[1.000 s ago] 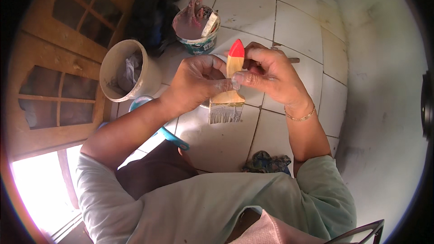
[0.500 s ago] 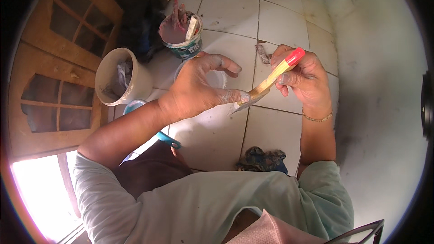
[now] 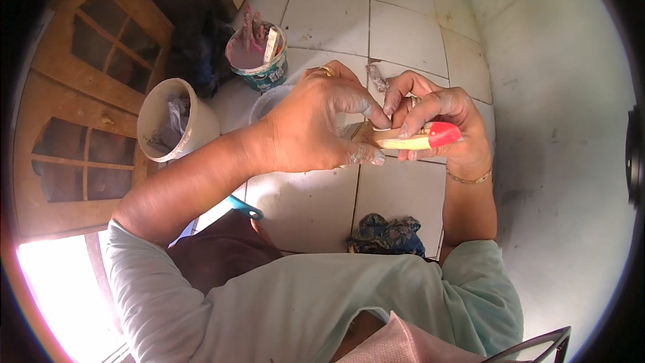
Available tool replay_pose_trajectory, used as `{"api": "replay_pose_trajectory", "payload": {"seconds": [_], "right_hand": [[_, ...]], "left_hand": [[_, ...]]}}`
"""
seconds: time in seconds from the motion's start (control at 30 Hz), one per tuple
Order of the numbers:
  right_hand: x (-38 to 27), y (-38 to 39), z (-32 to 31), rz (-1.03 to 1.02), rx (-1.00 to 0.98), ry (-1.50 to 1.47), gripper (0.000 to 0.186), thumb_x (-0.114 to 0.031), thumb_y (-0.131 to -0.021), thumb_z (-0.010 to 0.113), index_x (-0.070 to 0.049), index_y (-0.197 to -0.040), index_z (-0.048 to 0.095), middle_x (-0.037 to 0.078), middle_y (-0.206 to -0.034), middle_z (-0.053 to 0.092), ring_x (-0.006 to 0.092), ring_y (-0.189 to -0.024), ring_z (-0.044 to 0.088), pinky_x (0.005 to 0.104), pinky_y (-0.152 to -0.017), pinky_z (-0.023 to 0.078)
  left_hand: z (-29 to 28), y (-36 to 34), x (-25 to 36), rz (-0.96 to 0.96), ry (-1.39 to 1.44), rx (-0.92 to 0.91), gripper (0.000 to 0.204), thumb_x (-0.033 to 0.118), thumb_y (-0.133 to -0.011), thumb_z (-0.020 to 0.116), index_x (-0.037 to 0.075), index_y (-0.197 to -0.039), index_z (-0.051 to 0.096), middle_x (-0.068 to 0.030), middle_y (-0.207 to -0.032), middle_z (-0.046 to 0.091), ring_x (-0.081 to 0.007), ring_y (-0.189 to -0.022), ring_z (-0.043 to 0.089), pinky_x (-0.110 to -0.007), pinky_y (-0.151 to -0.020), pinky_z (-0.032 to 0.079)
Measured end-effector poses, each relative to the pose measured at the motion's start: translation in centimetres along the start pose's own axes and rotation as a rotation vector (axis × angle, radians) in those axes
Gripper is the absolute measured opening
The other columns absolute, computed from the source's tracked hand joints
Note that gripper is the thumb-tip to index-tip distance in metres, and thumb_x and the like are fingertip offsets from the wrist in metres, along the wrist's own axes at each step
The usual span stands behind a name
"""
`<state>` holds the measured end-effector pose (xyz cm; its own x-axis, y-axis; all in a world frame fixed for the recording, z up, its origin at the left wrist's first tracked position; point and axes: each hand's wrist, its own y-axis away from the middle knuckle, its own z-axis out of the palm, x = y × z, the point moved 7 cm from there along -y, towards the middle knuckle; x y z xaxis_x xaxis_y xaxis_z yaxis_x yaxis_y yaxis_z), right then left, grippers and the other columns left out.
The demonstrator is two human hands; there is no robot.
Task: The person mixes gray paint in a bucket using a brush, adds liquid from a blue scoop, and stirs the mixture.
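Note:
Both my hands meet at a putty knife [image 3: 405, 142] with a yellowish wooden handle and a red butt end. My right hand [image 3: 440, 117] grips the handle, its red end pointing right. Around the blade end curls my left hand [image 3: 316, 124], thumb below and index finger above, close to the right fingertips. Most of the blade is hidden behind the left hand. Greyish paste is smeared on the left thumb and fingers. Beyond the left wrist, partly covered, stands a white bucket [image 3: 267, 102].
A beige bucket [image 3: 195, 124] with a crumpled bag inside stands left, near wooden cabinet doors [image 3: 94, 101]. Farther off is a green tub [image 3: 269, 77] with tools in murky liquid. A dark cloth [image 3: 386, 235] lies on the tiles; a pale wall [image 3: 551, 161] rises at right.
The putty knife has turned from a slant to nearly level, its red end now lower. My left fingers have closed in around the blade end, and the right fingers have shifted along the handle.

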<state>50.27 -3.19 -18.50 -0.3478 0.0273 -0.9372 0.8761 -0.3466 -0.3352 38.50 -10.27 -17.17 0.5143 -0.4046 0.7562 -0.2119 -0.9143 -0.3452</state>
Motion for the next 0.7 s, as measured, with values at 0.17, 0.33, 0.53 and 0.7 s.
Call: {"api": "replay_pose_trajectory", "payload": {"seconds": [0.17, 0.33, 0.53, 0.7], "right_hand": [[-0.6, -0.1, 2.0, 0.003, -0.075, 0.029, 0.033, -0.013, -0.060, 0.079, 0.000, -0.088, 0.068, 0.010, -0.081, 0.064, 0.0231, -0.095, 0.052, 0.0339, -0.078, 0.043], [-0.4, -0.8, 2.9, 0.050, 0.082, -0.019, 0.063, -0.018, -0.066, 0.074, 0.006, -0.119, 0.052, 0.031, -0.124, 0.044, 0.0297, -0.098, 0.059, 0.0356, -0.072, 0.055], [0.9, -0.9, 4.0, 0.046, 0.238, -0.062, 0.053, -0.005, -0.071, 0.071, 0.010, -0.118, 0.051, 0.013, -0.097, 0.060, 0.0142, -0.078, 0.058, 0.0266, -0.069, 0.051], [1.8, -3.1, 6.3, 0.095, 0.383, 0.175, 0.041, -0.021, -0.080, 0.070, 0.007, -0.108, 0.057, 0.004, -0.079, 0.058, 0.0074, -0.061, 0.051, 0.0208, -0.049, 0.042]], "left_hand": [[-0.2, 1.7, 0.3, -0.066, 0.003, -0.035, 0.029, 0.014, -0.057, 0.081, 0.005, -0.081, 0.068, -0.0050, -0.079, 0.063, -0.0213, -0.086, 0.053, -0.033, -0.081, 0.040], [-3.1, 3.3, 1.6, -0.026, -0.296, 0.153, 0.022, 0.011, -0.055, 0.079, 0.008, -0.071, 0.065, -0.0014, -0.073, 0.061, -0.0215, -0.085, 0.053, -0.036, -0.081, 0.036], [-5.1, 4.7, 1.7, 0.026, -0.536, 0.341, 0.022, 0.011, -0.053, 0.079, 0.011, -0.065, 0.061, 0.0009, -0.070, 0.058, -0.0210, -0.084, 0.052, -0.037, -0.084, 0.031], [-5.9, 4.9, 1.6, 0.036, -0.595, 0.379, 0.023, 0.013, -0.051, 0.079, 0.011, -0.066, 0.063, 0.0012, -0.072, 0.057, -0.0212, -0.085, 0.052, -0.038, -0.086, 0.030]]}}
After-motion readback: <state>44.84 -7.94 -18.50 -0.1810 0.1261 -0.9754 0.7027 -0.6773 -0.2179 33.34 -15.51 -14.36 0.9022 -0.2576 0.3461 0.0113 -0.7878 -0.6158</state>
